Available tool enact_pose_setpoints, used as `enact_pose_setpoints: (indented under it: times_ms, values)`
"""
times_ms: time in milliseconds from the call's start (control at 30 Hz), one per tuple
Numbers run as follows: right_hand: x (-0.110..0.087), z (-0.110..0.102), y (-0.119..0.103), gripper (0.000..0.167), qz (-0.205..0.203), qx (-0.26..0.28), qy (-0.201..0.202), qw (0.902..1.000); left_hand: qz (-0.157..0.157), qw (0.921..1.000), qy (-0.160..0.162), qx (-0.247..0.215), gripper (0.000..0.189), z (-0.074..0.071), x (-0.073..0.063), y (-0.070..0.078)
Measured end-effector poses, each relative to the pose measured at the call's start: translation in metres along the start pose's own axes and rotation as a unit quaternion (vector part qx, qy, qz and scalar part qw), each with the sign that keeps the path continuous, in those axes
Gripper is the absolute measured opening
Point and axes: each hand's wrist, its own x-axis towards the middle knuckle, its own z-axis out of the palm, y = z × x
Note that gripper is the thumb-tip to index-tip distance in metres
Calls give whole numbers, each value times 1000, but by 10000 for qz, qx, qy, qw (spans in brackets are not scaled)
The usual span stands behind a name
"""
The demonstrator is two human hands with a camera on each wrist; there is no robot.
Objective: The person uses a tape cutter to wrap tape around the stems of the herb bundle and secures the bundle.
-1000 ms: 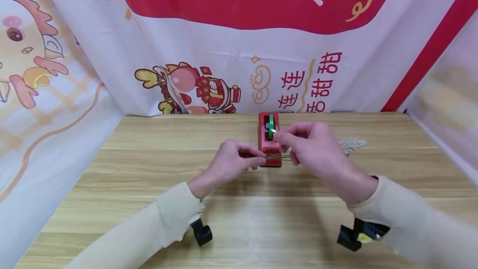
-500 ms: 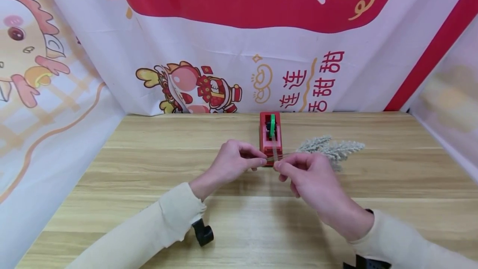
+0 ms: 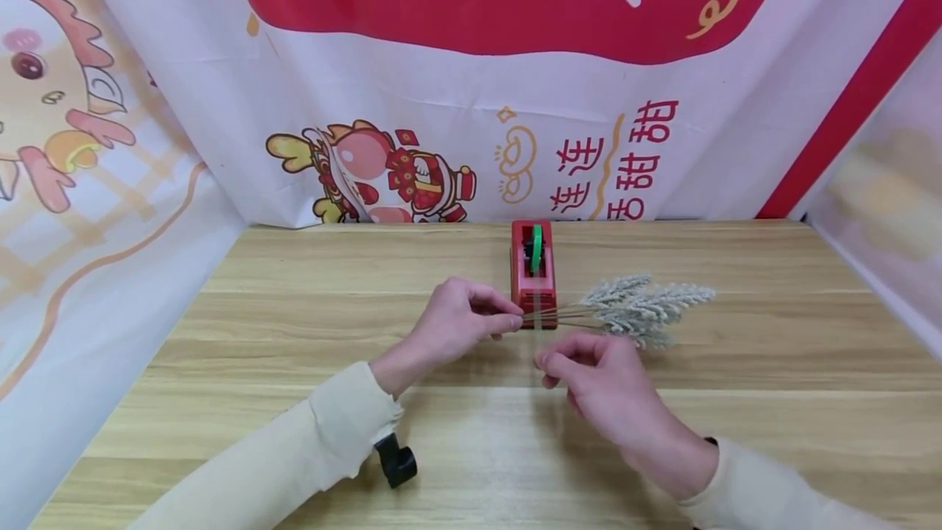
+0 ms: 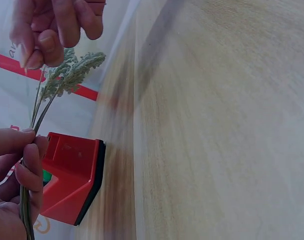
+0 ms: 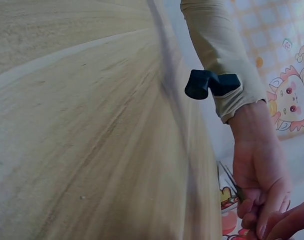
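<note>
Several dried flower sprigs (image 3: 648, 307) with pale grey-green heads lie across the front of a red tape dispenser (image 3: 546, 299), heads to the right. My left hand (image 3: 458, 321) pinches their thin stems (image 4: 25, 212) between thumb and fingers; in the left wrist view the stem ends run down past the palm. A strip of clear tape (image 3: 536, 338) stretches from the green roll (image 3: 536, 248) over the dispenser's front and crosses the stems. Its free end is pinched by my right hand (image 3: 603, 383), nearer to me than the stems. In the right wrist view, right-hand fingers (image 5: 294, 220) show at the lower corner.
The dispenser stands on a wood-grain table (image 3: 294, 399) near its back edge. Behind hangs a white and red printed cloth (image 3: 471, 96), and another printed cloth (image 3: 110, 268) closes off the left side. A black camera mount (image 3: 397, 464) hangs under the left sleeve.
My right hand has drawn the tape from the dispenser toward me, past the stems, so the strip is longer. The sprig heads have come into full view. The left hand has stayed nearly still.
</note>
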Motion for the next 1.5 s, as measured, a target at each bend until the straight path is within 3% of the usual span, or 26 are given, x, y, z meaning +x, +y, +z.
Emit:
enact_pose_setpoints:
  times_ms: [367,900,1500]
  values:
    - [9,4,22,15,329,-79,6,9994,123,9999,14,-81,7,0,0,-2]
    - [18,8,34,16,374,-16,96,9993,111,9998,-130,59,10,2,-2,0]
    - [41,18,37,22,344,637,516,9960,188,9992,-341,-47,8,0,0,5]
